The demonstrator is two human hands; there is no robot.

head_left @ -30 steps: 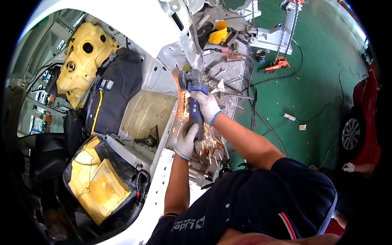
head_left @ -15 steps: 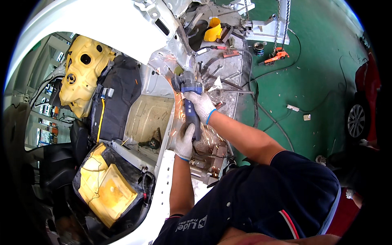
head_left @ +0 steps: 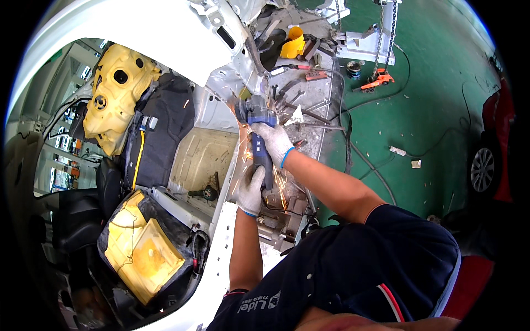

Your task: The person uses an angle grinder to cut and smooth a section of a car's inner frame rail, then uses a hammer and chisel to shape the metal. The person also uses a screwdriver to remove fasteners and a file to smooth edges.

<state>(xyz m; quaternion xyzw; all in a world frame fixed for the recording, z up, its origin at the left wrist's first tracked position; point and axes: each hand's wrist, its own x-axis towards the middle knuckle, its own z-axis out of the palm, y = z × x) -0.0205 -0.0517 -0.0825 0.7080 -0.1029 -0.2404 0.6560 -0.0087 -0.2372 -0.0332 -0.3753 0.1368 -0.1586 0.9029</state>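
Both of my hands, in white knit gloves with blue cuffs, are wrapped round a blue and black angle grinder. My left hand grips the rear of its body, near the cord. Further forward, just behind the grinder's head, my right hand closes round the body. The grinder's disc is against or very close to the metal edge of a white car body; the guard and glare hide the exact contact. Orange sparks spray down toward me and over the metal below.
Several hand tools lie on the grey bench beside the car, near a yellow plastic piece. An orange chain hoist rests on the green floor among cables. Inside the car are yellow foam pieces and a black seat. A red car stands right.
My hands stay closed on the running grinder, nearly unmoved. The view has shifted slightly, and the sparks below my hands are denser and fall in longer streaks.
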